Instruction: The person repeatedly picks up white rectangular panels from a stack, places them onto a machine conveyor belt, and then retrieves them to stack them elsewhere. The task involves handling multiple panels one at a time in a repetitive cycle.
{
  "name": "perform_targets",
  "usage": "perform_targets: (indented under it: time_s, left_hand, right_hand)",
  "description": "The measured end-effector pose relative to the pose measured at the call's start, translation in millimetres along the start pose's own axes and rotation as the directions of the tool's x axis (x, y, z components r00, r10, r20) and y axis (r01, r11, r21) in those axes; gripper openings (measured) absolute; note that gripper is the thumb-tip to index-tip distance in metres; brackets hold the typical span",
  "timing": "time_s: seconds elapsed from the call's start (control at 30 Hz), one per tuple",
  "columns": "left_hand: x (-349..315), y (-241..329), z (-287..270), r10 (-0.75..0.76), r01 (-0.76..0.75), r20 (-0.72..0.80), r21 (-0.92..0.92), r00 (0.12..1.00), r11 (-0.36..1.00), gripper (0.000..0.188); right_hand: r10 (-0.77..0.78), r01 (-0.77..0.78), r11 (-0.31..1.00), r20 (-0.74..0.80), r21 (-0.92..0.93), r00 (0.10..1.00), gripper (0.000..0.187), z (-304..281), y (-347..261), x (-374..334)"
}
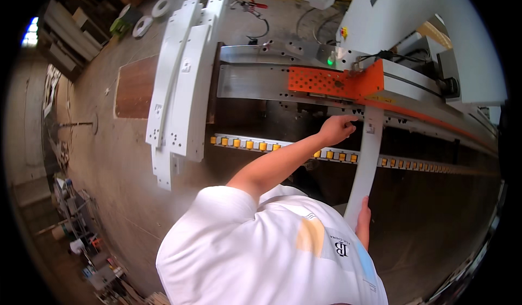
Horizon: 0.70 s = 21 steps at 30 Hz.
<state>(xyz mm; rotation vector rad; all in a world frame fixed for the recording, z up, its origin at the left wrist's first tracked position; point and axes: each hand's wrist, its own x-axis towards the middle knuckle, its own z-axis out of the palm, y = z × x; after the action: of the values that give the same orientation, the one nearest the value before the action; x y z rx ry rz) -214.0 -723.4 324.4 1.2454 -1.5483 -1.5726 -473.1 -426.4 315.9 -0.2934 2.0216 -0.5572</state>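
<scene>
Fingers of the left hand (337, 128) curl loosely, pressing the top end of a long white board (363, 169) just below the orange machine guard (331, 81). Right hand (363, 221) grips the board's lower end. More white boards (182, 82) lie stacked leftward.

A single head-worn fisheye view looks steeply down over the person's white-shirted chest, close beneath the lens. It faces forward onto the long grey metal machine with an orange perforated plate (326, 81), near, edges bending toward the rim.
</scene>
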Motion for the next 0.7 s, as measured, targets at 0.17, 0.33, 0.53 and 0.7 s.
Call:
perform_targets:
  time_s: [0.17,0.33,0.53,0.7]
  left_hand:
    - [-67.3,34.4,-111.6,0.223,-0.166,-0.294,0.206,0.930,0.964,0.026]
    - [-142.1,44.0,-275.6,0.592,0.151,-0.528,0.810,0.609,0.567,0.030]
    - [-195.5,10.5,-386.3,0.343,0.622,-0.676,0.736,0.652,0.267,0.055]
    - [-195.4,16.0,-404.3,0.253,0.563,-0.713,0.682,0.653,0.467,0.058]
  right_hand:
    - [-0.209,0.195,0.977,-0.176,-0.090,0.962,0.055,-34.6,12.1,47.1]
    - [-0.468,0.423,0.881,-0.522,-0.212,0.713,0.039,-28.7,-45.0,19.2]
    - [-0.676,0.726,0.686,-0.400,-0.036,0.619,0.022,41.2,-85.2,3.6]
    - [-0.824,0.829,0.559,-0.101,0.013,0.557,0.014,133.2,-140.6,-74.9]
